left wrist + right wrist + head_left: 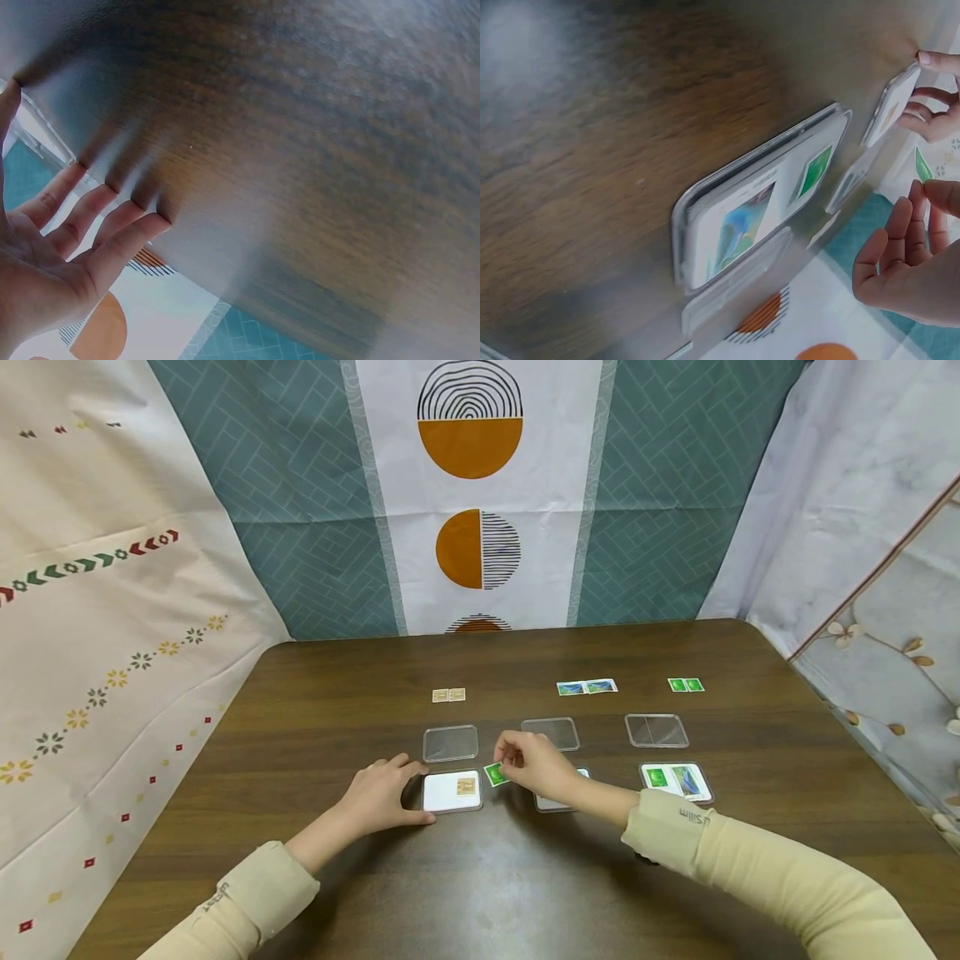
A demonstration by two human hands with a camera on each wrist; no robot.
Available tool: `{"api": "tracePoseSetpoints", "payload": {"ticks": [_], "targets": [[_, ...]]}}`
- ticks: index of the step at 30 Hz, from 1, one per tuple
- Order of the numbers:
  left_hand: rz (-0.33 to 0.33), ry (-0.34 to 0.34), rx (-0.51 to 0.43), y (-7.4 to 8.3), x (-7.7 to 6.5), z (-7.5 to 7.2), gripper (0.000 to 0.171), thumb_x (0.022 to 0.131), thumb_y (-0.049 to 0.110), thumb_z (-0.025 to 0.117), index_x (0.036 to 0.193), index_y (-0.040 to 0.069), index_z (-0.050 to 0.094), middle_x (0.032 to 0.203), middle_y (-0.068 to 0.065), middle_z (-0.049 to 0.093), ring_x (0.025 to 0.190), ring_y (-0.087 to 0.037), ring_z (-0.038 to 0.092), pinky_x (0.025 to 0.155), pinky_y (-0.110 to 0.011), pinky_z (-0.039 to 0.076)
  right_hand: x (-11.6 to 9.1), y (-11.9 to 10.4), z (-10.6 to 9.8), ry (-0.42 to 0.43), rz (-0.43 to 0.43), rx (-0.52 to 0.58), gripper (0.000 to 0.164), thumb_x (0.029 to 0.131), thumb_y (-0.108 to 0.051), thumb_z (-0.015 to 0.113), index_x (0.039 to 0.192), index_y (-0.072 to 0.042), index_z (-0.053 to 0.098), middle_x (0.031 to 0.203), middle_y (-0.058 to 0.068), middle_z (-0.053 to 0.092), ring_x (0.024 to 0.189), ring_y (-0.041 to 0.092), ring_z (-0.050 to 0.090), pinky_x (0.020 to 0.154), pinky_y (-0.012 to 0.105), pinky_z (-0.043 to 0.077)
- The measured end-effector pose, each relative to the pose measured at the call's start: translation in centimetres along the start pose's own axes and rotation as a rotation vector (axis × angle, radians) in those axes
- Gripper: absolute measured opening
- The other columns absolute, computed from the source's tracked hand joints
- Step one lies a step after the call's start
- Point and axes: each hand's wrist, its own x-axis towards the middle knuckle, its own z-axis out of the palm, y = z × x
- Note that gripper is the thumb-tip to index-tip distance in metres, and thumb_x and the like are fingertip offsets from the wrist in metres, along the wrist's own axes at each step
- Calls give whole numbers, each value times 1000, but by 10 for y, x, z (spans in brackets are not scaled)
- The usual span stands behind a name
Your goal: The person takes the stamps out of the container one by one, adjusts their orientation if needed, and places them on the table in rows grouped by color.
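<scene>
My left hand (384, 793) holds the left clear plastic case (442, 792) by its edges, thumb at the near edge and a finger at the far one. Inside the case lies a white card with one tan stamp (466, 787) on its right part. My right hand (542, 766) pinches a green stamp (493, 774) between thumb and fingertip, just right of that case. The right wrist view also shows the green stamp (922, 164) raised at the fingertips. A middle case (551, 804) is mostly hidden under my right hand.
A right case (677, 782) holds a green stamp and a blue one on white. Behind lie clear lids (450, 743) (558, 732) (657, 731). Farther back are pairs of tan stamps (448, 695), blue stamps (587, 687) and green stamps (686, 685) on the wooden table (480, 893).
</scene>
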Motion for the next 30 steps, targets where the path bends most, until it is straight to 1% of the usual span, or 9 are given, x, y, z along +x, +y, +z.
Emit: {"api": "tracePoseSetpoints", "payload": {"ticks": [9,14,21,30], "targets": [[-1,0,-7,0,0,-1,68,62,53,80,114,12,65,100,-5,63,79,-27,61,66,-45,50,-5,10,-13,20,21,0,12,77,5,63,80,-6,58,70,0,56,63,7,45,58,18,39],[-4,-2,-12,1,-1,-2,68,62,52,80,114,12,65,99,-5,63,78,-27,61,66,-45,50,-6,17,-21,30,23,25,14,79,4,63,80,-8,57,71,1,56,64,8,45,58,19,38],[-5,-2,-17,2,-1,-2,67,62,52,81,113,11,65,99,-5,62,79,-27,61,66,-45,50,-9,28,-30,35,31,38,9,80,5,63,81,-3,57,72,4,58,64,9,47,57,18,39],[-6,-2,-10,1,0,-1,67,62,52,80,113,12,65,98,-4,62,78,-26,61,65,-45,50,-14,41,-46,43,48,43,9,82,3,65,82,-4,59,74,5,60,63,9,48,59,19,41]]}}
